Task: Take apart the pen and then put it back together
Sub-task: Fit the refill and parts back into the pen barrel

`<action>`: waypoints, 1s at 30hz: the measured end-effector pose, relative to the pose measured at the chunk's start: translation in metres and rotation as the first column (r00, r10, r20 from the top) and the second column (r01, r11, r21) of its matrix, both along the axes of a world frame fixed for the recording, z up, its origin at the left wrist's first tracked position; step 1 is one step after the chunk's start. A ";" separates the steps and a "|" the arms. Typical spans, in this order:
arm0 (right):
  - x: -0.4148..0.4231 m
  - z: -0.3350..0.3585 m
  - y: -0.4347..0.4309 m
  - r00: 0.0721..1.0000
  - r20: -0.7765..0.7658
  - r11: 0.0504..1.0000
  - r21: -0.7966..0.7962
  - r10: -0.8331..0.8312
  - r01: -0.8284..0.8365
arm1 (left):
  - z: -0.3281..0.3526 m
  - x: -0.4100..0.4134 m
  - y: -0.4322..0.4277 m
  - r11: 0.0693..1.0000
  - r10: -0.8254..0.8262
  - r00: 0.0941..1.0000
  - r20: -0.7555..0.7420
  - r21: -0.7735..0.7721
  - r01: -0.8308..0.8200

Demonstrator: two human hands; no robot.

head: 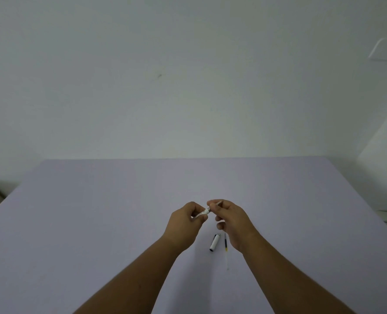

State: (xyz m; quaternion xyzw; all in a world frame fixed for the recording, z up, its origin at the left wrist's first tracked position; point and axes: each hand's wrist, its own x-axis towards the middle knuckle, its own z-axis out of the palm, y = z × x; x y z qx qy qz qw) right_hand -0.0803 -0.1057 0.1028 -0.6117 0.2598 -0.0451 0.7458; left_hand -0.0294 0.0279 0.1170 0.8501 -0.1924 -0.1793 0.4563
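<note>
Above the worktop [97, 223]: light, thin, slippery pen barrel [202, 213] pinched by left hand [184, 225]; tip piece [216, 203] pinched by right hand [232, 220]. Best held near the joint.

Above the middle of the lilac surface [97, 211], two bare hands meet. The left hand [184, 225] holds the white pen barrel [202, 214] in its fingers [195, 208]. The right hand [232, 219] pinches the pen's tip section [215, 204], which touches the barrel's end. Below the hands, nearer the front edge, the white cap [214, 242] lies on the surface, and just beside it, on the right, lies the thin refill [226, 244].
</note>
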 end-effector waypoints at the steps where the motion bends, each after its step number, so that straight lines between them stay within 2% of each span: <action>1: 0.000 0.000 0.000 1.000 -0.015 1.000 -0.016 -0.013 0.013 | 0.000 0.000 0.000 1.000 -0.006 1.000 0.009 0.013 0.006; 4: 0.001 0.000 0.001 0.992 -0.120 0.995 -0.089 -0.048 0.037 | -0.001 -0.002 -0.003 0.999 -0.018 0.999 0.029 0.035 0.017; 8: 0.000 -0.003 -0.001 0.999 -0.039 0.999 0.035 -0.008 0.009 | -0.001 0.000 -0.003 1.000 0.007 1.000 0.019 0.015 -0.008; 13: 0.007 -0.004 -0.001 0.997 -0.061 0.999 0.004 -0.045 0.045 | -0.003 -0.001 -0.005 0.998 0.037 0.992 0.123 0.050 -0.044; 20: 0.016 -0.004 -0.003 0.998 -0.066 1.000 0.029 -0.008 0.010 | -0.009 0.000 -0.003 0.994 0.105 0.984 0.141 0.015 -0.108; 22: 0.018 -0.008 -0.005 0.997 -0.077 1.000 0.020 0.011 -0.010 | -0.011 0.002 -0.002 0.992 0.127 0.991 0.030 -0.016 -0.126; 26: 0.021 -0.022 -0.009 0.989 -0.131 0.996 -0.037 0.073 -0.079 | -0.021 0.010 0.004 0.997 0.073 0.938 -0.338 0.014 -0.073; 30: 0.032 -0.045 -0.011 0.960 -0.279 0.996 -0.078 0.013 -0.036 | -0.033 0.015 0.009 0.995 0.098 0.875 -0.475 0.044 -0.088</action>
